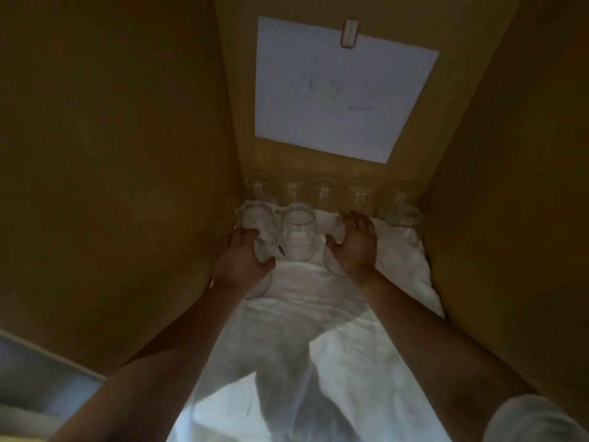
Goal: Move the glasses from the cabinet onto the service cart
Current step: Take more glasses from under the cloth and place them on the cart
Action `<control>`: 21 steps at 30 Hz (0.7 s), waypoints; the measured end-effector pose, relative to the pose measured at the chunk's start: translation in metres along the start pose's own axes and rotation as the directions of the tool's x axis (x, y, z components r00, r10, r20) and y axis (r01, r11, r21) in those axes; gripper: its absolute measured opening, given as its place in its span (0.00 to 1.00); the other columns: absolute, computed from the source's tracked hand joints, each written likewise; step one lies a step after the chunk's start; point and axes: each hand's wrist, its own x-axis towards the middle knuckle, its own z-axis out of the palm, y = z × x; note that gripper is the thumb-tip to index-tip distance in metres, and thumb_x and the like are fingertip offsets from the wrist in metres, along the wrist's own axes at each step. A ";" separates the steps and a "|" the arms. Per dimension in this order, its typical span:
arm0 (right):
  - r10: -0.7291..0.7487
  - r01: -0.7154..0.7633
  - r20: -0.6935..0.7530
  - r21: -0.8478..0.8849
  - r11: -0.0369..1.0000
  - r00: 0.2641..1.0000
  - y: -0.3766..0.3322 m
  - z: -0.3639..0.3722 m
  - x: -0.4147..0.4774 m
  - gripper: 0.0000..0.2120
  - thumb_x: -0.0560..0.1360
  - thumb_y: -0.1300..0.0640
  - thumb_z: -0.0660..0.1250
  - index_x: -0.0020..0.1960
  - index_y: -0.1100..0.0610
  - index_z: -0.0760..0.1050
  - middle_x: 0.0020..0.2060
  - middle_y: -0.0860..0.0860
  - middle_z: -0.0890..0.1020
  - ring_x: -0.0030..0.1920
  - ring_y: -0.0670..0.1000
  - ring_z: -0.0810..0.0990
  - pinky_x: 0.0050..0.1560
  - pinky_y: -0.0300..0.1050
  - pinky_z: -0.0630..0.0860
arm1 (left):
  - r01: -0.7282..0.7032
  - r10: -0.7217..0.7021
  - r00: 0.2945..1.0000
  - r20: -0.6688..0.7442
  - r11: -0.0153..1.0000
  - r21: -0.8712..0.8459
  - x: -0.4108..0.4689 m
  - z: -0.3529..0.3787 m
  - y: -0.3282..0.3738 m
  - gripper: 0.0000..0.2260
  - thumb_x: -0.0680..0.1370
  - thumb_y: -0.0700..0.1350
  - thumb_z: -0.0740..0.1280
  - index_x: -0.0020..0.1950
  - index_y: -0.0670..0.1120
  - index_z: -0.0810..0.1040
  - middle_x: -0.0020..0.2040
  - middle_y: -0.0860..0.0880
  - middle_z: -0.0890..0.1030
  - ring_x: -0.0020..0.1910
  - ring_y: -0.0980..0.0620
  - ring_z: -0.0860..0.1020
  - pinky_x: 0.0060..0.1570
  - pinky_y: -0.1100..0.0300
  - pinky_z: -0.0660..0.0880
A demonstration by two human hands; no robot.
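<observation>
I am looking into a dim wooden cabinet whose shelf is lined with white cloth. Clear glasses stand upside down in rows at the back. My left hand grips the leftmost front glass around its side. My right hand curls round another glass, which it mostly hides. One glass stands free between my hands, and another glass is at the right. Several more line the back row. The service cart is out of view.
Brown cabinet walls close in on the left and right. A white paper sheet with faint writing is clipped to the back panel. A pale ledge shows at the lower left.
</observation>
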 end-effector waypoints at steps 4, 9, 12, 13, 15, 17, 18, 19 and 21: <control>0.036 -0.038 -0.032 -0.064 0.997 0.999 -0.003 0.004 -0.002 0.28 0.67 0.48 0.73 0.63 0.59 0.75 0.60 0.60 0.76 0.63 0.64 0.72 0.60 0.57 0.72 | -0.014 0.014 0.998 -0.058 1.000 -0.009 -0.004 0.002 0.001 0.30 0.67 0.55 0.73 0.66 0.45 0.74 0.63 0.43 0.75 0.61 0.40 0.72 0.57 0.53 0.70; 0.058 -0.060 -0.016 -0.195 0.979 0.998 -0.010 -0.002 -0.006 0.27 0.69 0.45 0.70 0.64 0.56 0.72 0.62 0.58 0.72 0.62 0.63 0.68 0.51 0.53 0.73 | -0.047 0.043 0.994 -0.102 0.998 -0.033 -0.009 0.004 -0.001 0.28 0.69 0.55 0.73 0.66 0.45 0.74 0.63 0.43 0.75 0.62 0.41 0.72 0.56 0.51 0.72; 0.117 -0.109 0.012 -0.285 0.952 0.993 -0.016 -0.011 -0.004 0.29 0.70 0.41 0.69 0.65 0.54 0.69 0.63 0.57 0.69 0.64 0.62 0.65 0.49 0.52 0.73 | -0.072 0.068 0.992 -0.105 0.997 -0.037 -0.011 0.001 0.000 0.28 0.68 0.54 0.73 0.65 0.43 0.75 0.62 0.43 0.76 0.61 0.41 0.73 0.54 0.51 0.73; 0.133 -0.125 0.010 -0.289 0.949 0.991 -0.018 -0.012 -0.006 0.30 0.69 0.41 0.69 0.65 0.55 0.68 0.63 0.57 0.68 0.64 0.62 0.65 0.50 0.53 0.73 | -0.092 0.088 0.989 -0.116 0.995 -0.030 -0.012 0.002 -0.001 0.28 0.68 0.53 0.74 0.63 0.43 0.76 0.61 0.42 0.77 0.59 0.40 0.74 0.52 0.51 0.74; 0.136 -0.142 -0.040 -0.264 0.954 0.990 -0.020 -0.011 -0.014 0.29 0.68 0.43 0.71 0.63 0.57 0.71 0.62 0.59 0.70 0.62 0.63 0.67 0.47 0.54 0.74 | -0.133 0.128 0.978 -0.164 0.991 -0.021 -0.012 0.004 -0.005 0.27 0.65 0.53 0.75 0.59 0.41 0.78 0.56 0.41 0.79 0.54 0.39 0.77 0.46 0.51 0.77; 0.070 -0.099 -0.122 -0.256 0.962 0.990 -0.021 -0.007 -0.026 0.29 0.64 0.46 0.75 0.59 0.59 0.74 0.57 0.61 0.74 0.56 0.65 0.73 0.43 0.53 0.76 | -0.174 0.168 0.962 -0.215 0.985 -0.010 -0.015 0.003 -0.007 0.26 0.66 0.57 0.69 0.56 0.42 0.79 0.53 0.42 0.80 0.51 0.39 0.79 0.43 0.52 0.78; 0.040 -0.080 -0.157 -0.260 0.962 0.987 -0.021 -0.005 -0.032 0.28 0.63 0.47 0.76 0.57 0.60 0.74 0.55 0.62 0.75 0.52 0.66 0.74 0.42 0.53 0.76 | -0.192 0.187 0.954 -0.233 0.981 -0.002 -0.018 0.002 -0.007 0.26 0.66 0.59 0.65 0.56 0.42 0.79 0.52 0.42 0.80 0.50 0.40 0.79 0.43 0.53 0.78; 0.026 -0.073 -0.177 -0.265 0.961 0.984 -0.021 -0.005 -0.038 0.28 0.62 0.47 0.76 0.57 0.60 0.74 0.55 0.62 0.75 0.50 0.66 0.75 0.42 0.53 0.77 | -0.209 0.204 0.948 -0.243 0.978 0.004 -0.020 0.002 -0.007 0.27 0.66 0.59 0.62 0.56 0.42 0.79 0.52 0.42 0.79 0.50 0.40 0.78 0.44 0.53 0.78; 0.043 -0.095 -0.192 -0.268 0.959 0.980 -0.023 -0.004 -0.050 0.29 0.63 0.47 0.75 0.58 0.60 0.72 0.56 0.63 0.75 0.50 0.67 0.75 0.45 0.55 0.77 | -0.231 0.225 0.940 -0.254 0.973 0.007 -0.025 0.002 -0.010 0.27 0.67 0.59 0.62 0.57 0.41 0.78 0.53 0.42 0.79 0.52 0.41 0.77 0.48 0.53 0.78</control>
